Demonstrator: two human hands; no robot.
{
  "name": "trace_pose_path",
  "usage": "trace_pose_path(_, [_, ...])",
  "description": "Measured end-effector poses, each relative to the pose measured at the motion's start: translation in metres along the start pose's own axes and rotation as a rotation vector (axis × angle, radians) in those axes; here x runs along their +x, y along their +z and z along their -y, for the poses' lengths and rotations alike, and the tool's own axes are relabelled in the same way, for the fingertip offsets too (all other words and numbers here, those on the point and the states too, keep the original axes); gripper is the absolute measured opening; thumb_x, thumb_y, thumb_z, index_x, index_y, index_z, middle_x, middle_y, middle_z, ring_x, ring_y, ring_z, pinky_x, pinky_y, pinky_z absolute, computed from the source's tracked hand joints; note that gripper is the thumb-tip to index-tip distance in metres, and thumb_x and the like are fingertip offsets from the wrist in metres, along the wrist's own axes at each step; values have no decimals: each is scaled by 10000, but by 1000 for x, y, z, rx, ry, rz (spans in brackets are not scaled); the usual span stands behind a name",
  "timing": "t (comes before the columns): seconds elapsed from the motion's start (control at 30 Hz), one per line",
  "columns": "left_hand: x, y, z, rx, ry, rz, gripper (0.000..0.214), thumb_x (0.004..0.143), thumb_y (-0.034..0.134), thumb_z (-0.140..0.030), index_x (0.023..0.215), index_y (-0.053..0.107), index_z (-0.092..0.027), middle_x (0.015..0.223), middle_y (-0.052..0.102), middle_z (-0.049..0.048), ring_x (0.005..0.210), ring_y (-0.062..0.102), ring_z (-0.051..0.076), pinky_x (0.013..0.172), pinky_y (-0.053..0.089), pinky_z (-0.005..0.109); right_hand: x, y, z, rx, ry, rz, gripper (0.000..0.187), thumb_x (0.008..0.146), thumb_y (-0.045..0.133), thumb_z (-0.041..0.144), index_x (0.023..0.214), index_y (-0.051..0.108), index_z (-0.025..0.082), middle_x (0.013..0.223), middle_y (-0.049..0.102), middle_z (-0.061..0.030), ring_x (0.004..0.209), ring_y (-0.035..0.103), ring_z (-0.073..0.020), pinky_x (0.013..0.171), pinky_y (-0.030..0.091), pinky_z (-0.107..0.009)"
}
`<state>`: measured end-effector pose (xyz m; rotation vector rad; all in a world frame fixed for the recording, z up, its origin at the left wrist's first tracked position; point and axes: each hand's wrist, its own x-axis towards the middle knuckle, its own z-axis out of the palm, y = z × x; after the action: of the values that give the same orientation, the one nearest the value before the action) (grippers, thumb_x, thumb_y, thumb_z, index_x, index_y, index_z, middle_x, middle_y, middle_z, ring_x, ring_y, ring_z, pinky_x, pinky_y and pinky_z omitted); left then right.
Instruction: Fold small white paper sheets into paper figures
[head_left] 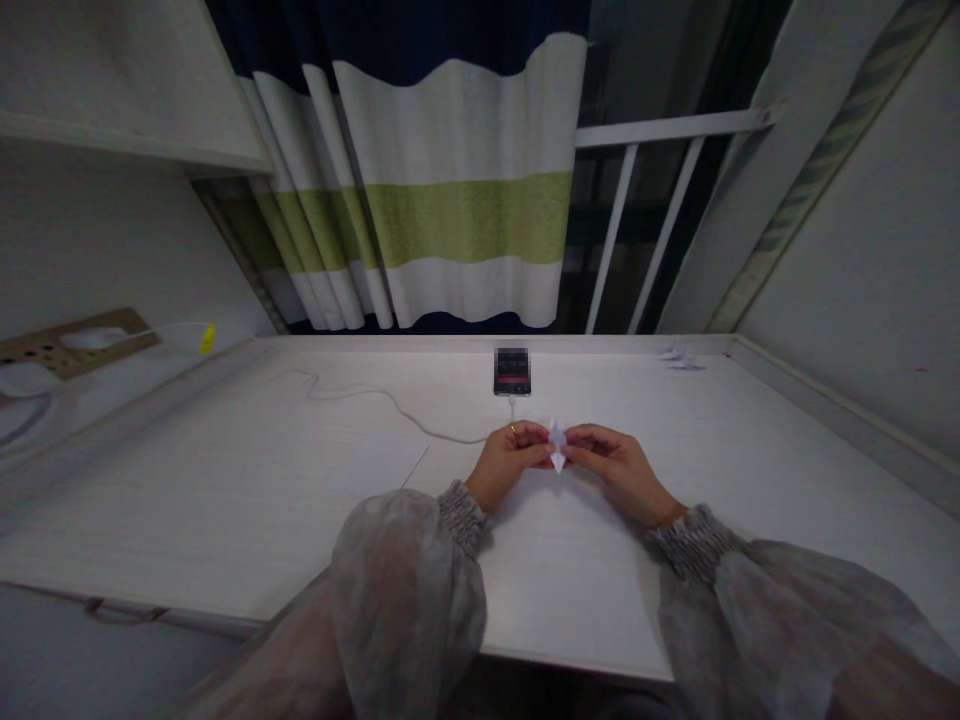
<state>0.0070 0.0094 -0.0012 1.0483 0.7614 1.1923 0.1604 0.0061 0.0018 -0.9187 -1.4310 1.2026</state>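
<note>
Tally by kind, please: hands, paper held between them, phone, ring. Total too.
Left hand and right hand: 2
Held folded paper: 1
Phone: 1
Ring, on the left hand: 1
Total: 5

Paper piece (557, 448) sits between your left hand (504, 463) and right hand (621, 466). Phone (512, 372) lies just beyond your left hand, cable (382, 392) trailing left.

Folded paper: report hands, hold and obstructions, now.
Left hand, right hand: both pinching folded paper. Paper white, near end pointed. Phone beyond hands; cable runs behind left hand.
</note>
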Motion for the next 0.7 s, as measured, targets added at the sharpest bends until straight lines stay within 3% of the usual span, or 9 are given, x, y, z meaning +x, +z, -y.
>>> trace_pose_path(0.2, [0, 0, -4, 89, 20, -19, 195, 537, 706, -188, 672, 585, -117, 549, 570, -31, 493, 521, 70, 521, 440, 214, -2, 1, 6, 29, 19, 36, 148, 615, 694, 263, 716, 630, 176, 568, 622, 22, 536, 574, -122, 587, 454, -277])
trace_pose_path(0.43, [-3, 0, -5, 117, 70, 42, 117, 577, 673, -171, 660, 611, -117, 574, 582, -19, 528, 527, 68, 558, 436, 208, -1, 2, 3, 140, 26, 52, 28, 634, 654, 194, 657, 648, 180, 540, 615, 22, 500, 554, -105, 547, 432, -250])
trace_pose_path(0.7, [-6, -1, -5, 17, 43, 119, 223, 545, 725, -219, 700, 608, -112, 645, 608, 2, 601, 574, 104, 658, 479, 281, -3, -2, 8, -15, -155, 109, 45, 687, 610, 190, 693, 654, 196, 673, 570, 11, 598, 533, -106, 583, 418, -251])
